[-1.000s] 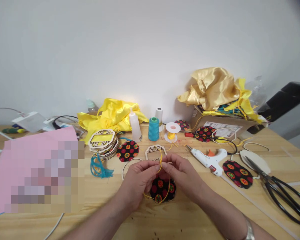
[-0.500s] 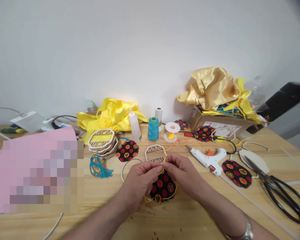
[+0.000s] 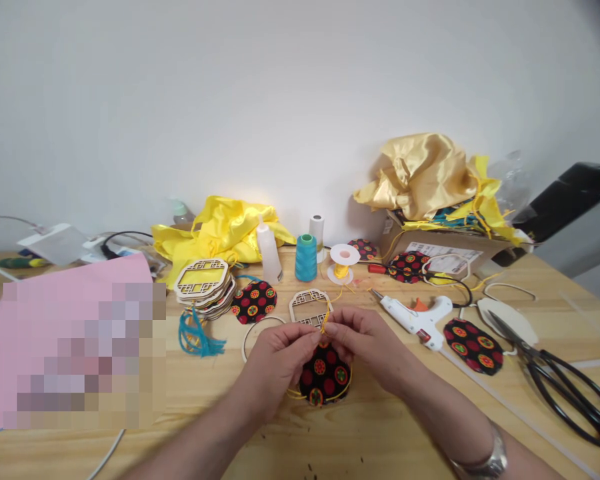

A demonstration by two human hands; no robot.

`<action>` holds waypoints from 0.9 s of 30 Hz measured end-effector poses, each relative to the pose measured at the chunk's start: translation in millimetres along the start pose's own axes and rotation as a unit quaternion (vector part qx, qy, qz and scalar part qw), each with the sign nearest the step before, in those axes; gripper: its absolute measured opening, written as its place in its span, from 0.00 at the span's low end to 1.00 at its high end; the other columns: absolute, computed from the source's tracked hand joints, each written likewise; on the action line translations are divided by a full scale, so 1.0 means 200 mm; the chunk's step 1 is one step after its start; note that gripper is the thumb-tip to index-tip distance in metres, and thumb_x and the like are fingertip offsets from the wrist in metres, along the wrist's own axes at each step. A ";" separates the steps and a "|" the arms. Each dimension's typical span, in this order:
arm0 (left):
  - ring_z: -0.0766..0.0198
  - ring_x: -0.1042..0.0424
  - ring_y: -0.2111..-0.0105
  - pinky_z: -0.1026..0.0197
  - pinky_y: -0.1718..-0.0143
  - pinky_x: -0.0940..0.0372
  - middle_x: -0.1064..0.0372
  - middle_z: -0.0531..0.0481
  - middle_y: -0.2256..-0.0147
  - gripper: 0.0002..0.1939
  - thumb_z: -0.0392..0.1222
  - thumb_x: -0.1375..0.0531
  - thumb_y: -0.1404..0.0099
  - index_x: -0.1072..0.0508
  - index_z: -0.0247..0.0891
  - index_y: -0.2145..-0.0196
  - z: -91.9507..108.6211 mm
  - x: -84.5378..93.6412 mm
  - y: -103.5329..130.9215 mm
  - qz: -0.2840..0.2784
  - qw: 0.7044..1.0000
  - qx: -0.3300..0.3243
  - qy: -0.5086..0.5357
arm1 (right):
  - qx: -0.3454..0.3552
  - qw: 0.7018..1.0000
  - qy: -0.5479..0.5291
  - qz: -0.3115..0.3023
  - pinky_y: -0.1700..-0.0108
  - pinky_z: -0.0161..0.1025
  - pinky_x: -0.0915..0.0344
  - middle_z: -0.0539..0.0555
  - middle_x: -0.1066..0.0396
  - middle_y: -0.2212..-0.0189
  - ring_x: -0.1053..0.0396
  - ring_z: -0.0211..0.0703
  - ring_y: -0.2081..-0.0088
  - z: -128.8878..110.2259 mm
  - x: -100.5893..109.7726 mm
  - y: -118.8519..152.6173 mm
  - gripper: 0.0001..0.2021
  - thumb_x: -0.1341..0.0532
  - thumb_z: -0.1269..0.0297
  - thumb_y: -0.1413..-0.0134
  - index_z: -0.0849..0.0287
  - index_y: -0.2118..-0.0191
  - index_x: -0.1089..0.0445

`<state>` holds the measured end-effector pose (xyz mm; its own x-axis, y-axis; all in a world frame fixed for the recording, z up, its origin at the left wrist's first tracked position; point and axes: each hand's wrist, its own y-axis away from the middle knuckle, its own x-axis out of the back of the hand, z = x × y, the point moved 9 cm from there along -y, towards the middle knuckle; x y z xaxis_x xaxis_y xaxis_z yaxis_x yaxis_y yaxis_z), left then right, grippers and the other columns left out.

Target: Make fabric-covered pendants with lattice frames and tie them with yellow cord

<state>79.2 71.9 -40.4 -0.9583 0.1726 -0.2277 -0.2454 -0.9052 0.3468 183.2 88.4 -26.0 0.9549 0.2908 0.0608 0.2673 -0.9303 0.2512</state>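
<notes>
Thumb and fingers of my left hand (image 3: 287, 353) pinch a yellow cord (image 3: 325, 325) at the middle of the table. Close against it, my right hand (image 3: 365, 343) is closed on the same cord, and the two sets of fingertips nearly touch. Under my hands lies a black fabric-covered piece (image 3: 325, 380) with red and orange flower dots, and yellow cord runs along its edge. Just beyond my fingers is a pale lattice frame (image 3: 307, 303), partly covered by them. A thin pale ring (image 3: 253, 333) sits beside my left hand.
A white glue gun (image 3: 420, 320), black-handled scissors (image 3: 555, 380) and a dotted fabric piece (image 3: 474, 347) lie to the right. Behind stand a blue thread cone (image 3: 306, 259), a yellow cord spool (image 3: 343, 263) and a bottle (image 3: 269, 253). Stacked lattice frames (image 3: 205, 283) and a blue tassel (image 3: 200, 337) are left.
Both hands stay almost in place, with small finger shifts on the yellow cord. The right fingertips have moved slightly, and the cord now stands up a little more visibly between them.
</notes>
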 end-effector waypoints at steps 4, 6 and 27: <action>0.76 0.56 0.86 0.69 0.85 0.63 0.49 0.60 0.87 0.13 0.48 0.36 0.49 0.25 0.33 0.76 -0.01 0.01 -0.01 0.009 1.000 0.002 -0.004 | 0.018 1.000 0.010 0.015 0.75 0.32 0.46 0.47 0.38 0.80 0.44 0.32 0.78 -0.01 0.02 -0.01 0.06 0.39 0.64 0.57 0.62 0.75 0.34; 0.76 0.56 0.86 0.69 0.84 0.63 0.49 0.60 0.87 0.14 0.48 0.36 0.49 0.25 0.32 0.75 -0.01 0.01 0.00 0.012 1.000 0.006 -0.015 | 0.031 0.999 0.031 0.019 0.74 0.32 0.46 0.47 0.38 0.80 0.44 0.33 0.77 -0.02 0.02 0.00 0.05 0.39 0.66 0.56 0.62 0.76 0.34; 0.57 0.33 0.58 0.58 0.57 0.39 0.32 0.46 0.55 0.05 0.39 0.40 0.43 0.24 0.39 0.72 0.23 0.09 0.08 0.142 0.912 -0.253 -0.291 | 0.106 0.956 0.237 0.139 0.71 0.36 0.47 0.48 0.38 0.80 0.42 0.39 0.75 -0.09 0.13 0.01 0.09 0.46 0.69 0.48 0.58 0.78 0.39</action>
<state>51.5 77.9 3.5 -0.9239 -0.0540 0.3789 -0.0167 -0.9834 -0.1808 207.0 98.7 -7.5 0.8406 0.0482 0.5395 0.0806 -0.9961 -0.0365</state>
